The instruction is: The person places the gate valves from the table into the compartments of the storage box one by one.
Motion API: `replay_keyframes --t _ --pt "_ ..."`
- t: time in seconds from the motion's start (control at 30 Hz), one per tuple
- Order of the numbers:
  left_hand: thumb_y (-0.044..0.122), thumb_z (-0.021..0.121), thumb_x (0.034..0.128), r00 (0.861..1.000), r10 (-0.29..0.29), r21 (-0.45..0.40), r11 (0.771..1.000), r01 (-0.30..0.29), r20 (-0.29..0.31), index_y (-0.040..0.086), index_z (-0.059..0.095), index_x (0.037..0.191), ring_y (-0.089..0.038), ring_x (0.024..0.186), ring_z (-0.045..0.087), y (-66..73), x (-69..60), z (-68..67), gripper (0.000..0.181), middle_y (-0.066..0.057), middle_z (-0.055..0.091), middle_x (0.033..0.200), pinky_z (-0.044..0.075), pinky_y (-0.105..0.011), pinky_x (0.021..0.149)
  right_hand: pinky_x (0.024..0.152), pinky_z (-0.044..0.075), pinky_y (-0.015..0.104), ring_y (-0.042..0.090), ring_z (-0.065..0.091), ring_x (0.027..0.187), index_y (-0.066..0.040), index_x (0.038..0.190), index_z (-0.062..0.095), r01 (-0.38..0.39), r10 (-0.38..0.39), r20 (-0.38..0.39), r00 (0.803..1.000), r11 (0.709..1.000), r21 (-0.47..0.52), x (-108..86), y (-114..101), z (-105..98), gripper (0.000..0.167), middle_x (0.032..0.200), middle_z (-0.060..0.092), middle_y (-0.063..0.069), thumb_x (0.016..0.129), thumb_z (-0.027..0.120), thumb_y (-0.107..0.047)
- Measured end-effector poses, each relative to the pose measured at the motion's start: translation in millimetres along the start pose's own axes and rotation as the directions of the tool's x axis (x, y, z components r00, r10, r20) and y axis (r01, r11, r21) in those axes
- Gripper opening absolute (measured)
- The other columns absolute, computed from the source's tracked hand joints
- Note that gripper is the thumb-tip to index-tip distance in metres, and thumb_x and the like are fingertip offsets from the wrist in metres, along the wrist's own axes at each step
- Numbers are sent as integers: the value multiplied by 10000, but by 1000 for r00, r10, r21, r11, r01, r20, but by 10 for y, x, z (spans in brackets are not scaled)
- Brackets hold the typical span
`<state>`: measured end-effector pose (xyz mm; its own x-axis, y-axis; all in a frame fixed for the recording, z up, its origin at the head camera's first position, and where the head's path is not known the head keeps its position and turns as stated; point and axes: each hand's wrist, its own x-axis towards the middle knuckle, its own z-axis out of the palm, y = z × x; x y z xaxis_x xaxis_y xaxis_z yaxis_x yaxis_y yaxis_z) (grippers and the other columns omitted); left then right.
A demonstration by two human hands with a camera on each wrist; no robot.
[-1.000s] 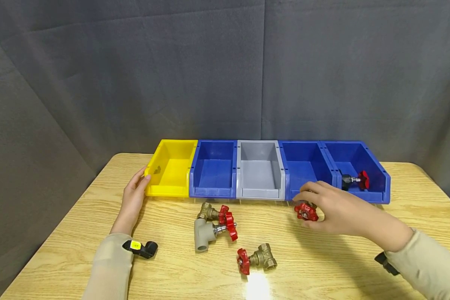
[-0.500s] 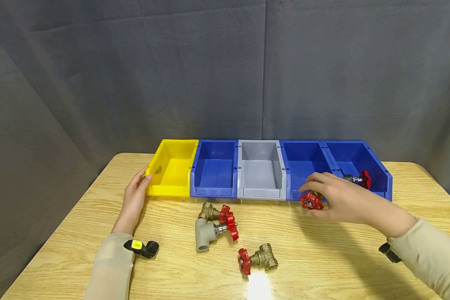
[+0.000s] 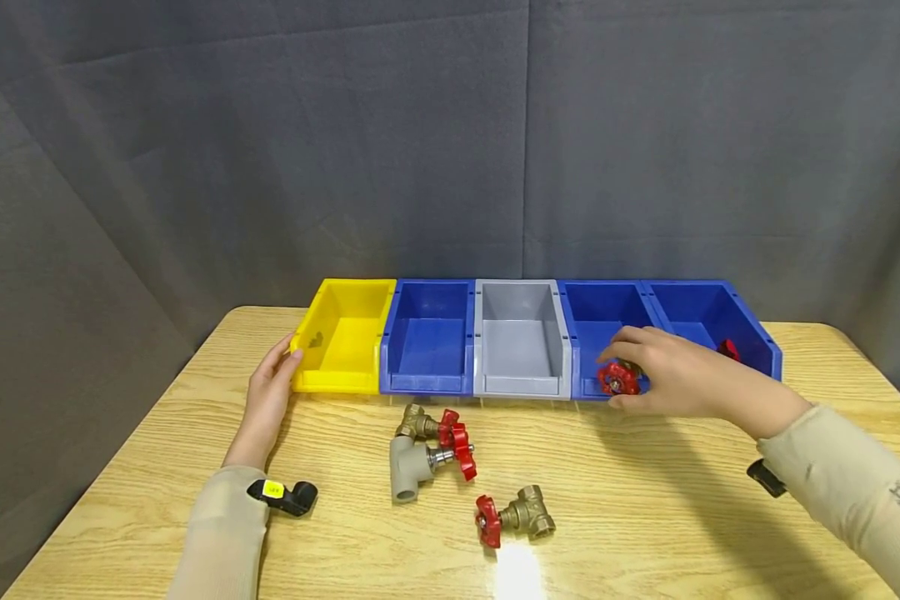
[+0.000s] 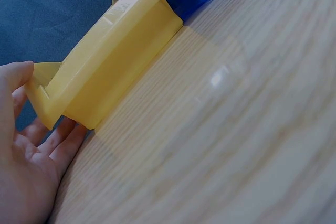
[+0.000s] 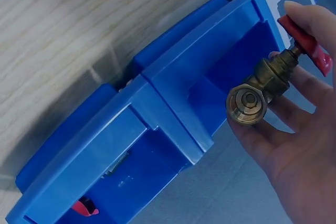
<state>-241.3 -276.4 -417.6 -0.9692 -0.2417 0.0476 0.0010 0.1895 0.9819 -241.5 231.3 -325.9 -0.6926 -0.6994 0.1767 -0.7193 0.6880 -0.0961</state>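
Observation:
My right hand (image 3: 678,377) grips a brass valve (image 5: 269,78) by thumb and fingers, its red handwheel (image 3: 618,378) facing me. It holds the valve over the front of a blue bin (image 3: 589,354), second from the right. In the right wrist view, the threaded port points toward the camera. At the far left, my left hand (image 3: 268,393) holds the front left corner of the yellow bin (image 3: 335,382). Its thumb lies at the rim, and its other fingers go behind the wall in the left wrist view.
On the wooden table lie a brass valve (image 3: 527,512), a grey plastic valve (image 3: 407,471) and another brass valve (image 3: 414,423) touching it. A grey bin (image 3: 522,386) stands mid-row. The rightmost blue bin (image 3: 768,367) contains a red-handled valve (image 3: 729,349), partly hidden by my right arm.
My right hand has carried the brass valve up and slightly right, from in front of the blue bin to over its front lip. My left hand stays on the yellow bin.

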Motion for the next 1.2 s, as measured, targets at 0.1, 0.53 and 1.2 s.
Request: replay_keyframes --t 0.1,0.53,1.2 --pt "404 446 1056 1000 -3 2 1000 3 0 155 311 1568 -168 1387 343 3 0 4 585 -42 338 1571 300 -295 1141 772 519 379 183 569 901 -98 1107 704 -12 12 6 1000 1000 10 53 40 2 388 1045 595 -5 789 833 -281" --pt "389 438 1062 1000 -6 0 1000 6 0 171 302 1572 -177 1385 345 7 11 2 572 -41 326 1577 305 -294 1137 722 558 365 183 596 852 -72 1123 698 -140 136 90 987 989 47 260 248 -13 413 1035 605 57 799 823 -295" --pt "378 446 1061 1000 10 -8 1000 -10 -1 154 313 1567 -185 1365 371 -13 6 -7 569 -50 352 1560 326 -293 1116 770 546 444 222 596 833 11 1175 669 -255 246 221 944 967 13 616 327 73 514 996 602 96 814 794 -333"
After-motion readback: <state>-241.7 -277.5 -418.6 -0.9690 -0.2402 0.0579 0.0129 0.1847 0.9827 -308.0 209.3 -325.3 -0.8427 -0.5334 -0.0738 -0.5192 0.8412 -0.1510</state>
